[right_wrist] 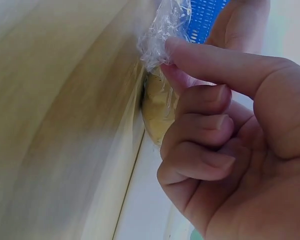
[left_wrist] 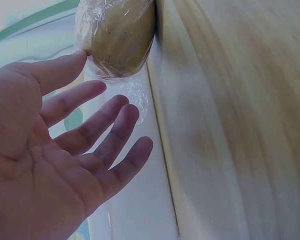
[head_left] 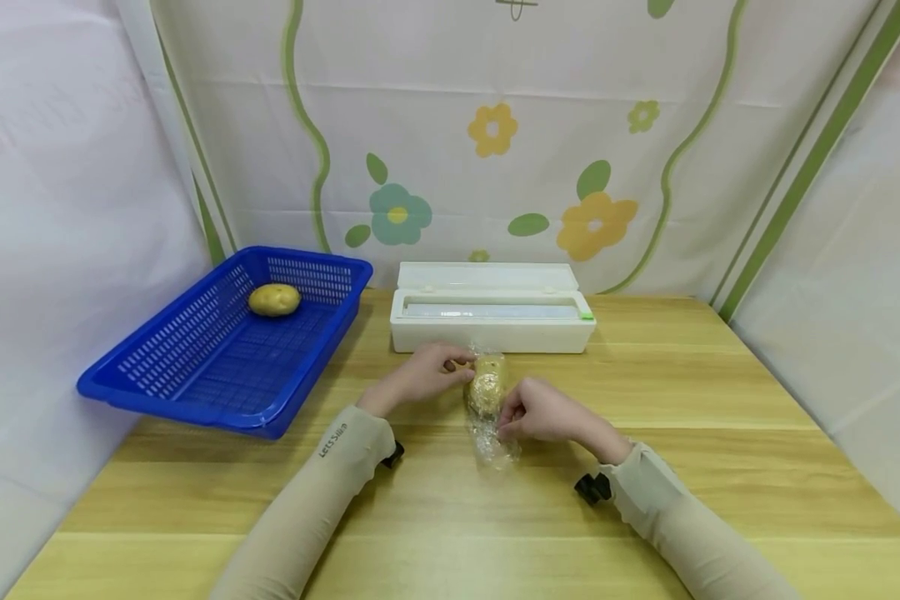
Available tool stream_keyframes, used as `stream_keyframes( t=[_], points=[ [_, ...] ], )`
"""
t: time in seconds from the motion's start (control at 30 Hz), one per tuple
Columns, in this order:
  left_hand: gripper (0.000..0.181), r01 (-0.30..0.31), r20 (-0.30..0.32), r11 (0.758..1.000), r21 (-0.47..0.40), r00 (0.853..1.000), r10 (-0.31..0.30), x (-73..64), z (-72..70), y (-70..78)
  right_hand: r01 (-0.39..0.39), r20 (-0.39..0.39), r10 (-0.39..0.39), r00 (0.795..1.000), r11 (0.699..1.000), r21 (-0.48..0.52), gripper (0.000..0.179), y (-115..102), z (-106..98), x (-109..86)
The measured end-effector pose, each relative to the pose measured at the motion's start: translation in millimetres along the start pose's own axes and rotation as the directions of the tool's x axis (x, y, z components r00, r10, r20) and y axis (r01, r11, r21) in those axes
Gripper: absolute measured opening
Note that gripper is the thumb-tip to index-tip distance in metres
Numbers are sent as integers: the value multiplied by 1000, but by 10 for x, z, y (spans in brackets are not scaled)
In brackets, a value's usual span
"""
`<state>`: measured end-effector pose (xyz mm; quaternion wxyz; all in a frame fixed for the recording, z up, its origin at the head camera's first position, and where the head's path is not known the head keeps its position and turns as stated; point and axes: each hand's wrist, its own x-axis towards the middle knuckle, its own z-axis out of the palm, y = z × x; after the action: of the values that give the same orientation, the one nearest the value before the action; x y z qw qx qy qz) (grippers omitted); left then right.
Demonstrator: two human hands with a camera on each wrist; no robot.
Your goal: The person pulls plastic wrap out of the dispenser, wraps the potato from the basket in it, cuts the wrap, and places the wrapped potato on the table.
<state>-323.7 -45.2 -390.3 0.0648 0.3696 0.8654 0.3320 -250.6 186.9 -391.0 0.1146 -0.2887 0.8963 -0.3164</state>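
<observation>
A potato (head_left: 487,382) wrapped in clear cling film (head_left: 493,447) lies on the wooden table, with a loose tail of film towards the near side. My left hand (head_left: 429,372) is at its left, thumb tip against the wrapped potato (left_wrist: 124,42) in the left wrist view and the other fingers spread and loosely bent. From the near right, my right hand (head_left: 546,410) pinches the bunched film (right_wrist: 165,30) between thumb and index finger. Its remaining fingers curl toward the palm beside the potato (right_wrist: 155,107).
Behind the potato stands a white cling film dispenser (head_left: 495,337) with its lid raised and a roll inside. A blue plastic basket (head_left: 243,362) at the left holds another potato (head_left: 274,300). Printed fabric (head_left: 450,167) hangs behind the table (head_left: 705,400).
</observation>
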Motion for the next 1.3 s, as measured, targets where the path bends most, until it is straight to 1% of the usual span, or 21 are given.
stream_keyframes(
  t=[0.2, 0.33, 0.47, 0.57, 0.67, 0.73, 0.83, 0.97, 1.07, 1.17, 1.23, 1.3],
  points=[
    [38, -1, -9, 1000, -9, 1000, 1, -23, -11, 6, 19, 18, -18, 1000, 1000, -20, 11, 19, -35, -9],
    [37, -3, -24, 1000, -5, 1000, 3, -40, -35, 25, 58, 31, -57, 998, 998, -36, 12, 17, -109, -30],
    [38, -20, -23, 999, -26, 1000, 20, -43, -77, 51, 89, 41, -87, 995, 995, -40, 8, 22, -200, -61],
    [36, -29, -30, 999, -44, 999, 28, -55, -125, 92, 126, 50, -122, 991, 990, -67, 15, 26, -242, -70],
    [33, -32, -48, 999, -37, 998, 30, -72, -164, 139, 193, 46, -189, 981, 974, -118, 25, 12, -236, -62],
    [31, -37, -53, 999, -29, 998, 35, -80, -183, 157, 242, 21, -242, 970, 957, -157, 31, -11, -214, -47],
    [27, -44, -39, 999, -4, 998, 44, -85, -208, 166, 300, -21, -312, 950, 928, -222, 36, -58, -164, -32],
    [23, -62, -27, 998, 11, 998, 63, -98, -286, 195, 336, -58, -364, 930, 900, -277, 37, -116, -107, -30],
    [21, -72, -35, 997, 13, 997, 72, -128, -376, 255, 342, -62, -373, 926, 896, -283, 33, -113, -78, -22],
    [18, -80, -3, 996, 28, 997, 80, -198, -432, 318, 342, -63, -372, 926, 898, -277, 30, -101, -61, -22],
    [17, -103, 50, 994, 38, 994, 101, -263, -432, 341, 350, -62, -380, 923, 895, -277, 30, -107, -52, -29],
    [16, -124, 105, 991, 45, 987, 119, -340, -407, 339, 362, -64, -393, 917, 891, -274, 29, -123, -39, -38]
  ],
)
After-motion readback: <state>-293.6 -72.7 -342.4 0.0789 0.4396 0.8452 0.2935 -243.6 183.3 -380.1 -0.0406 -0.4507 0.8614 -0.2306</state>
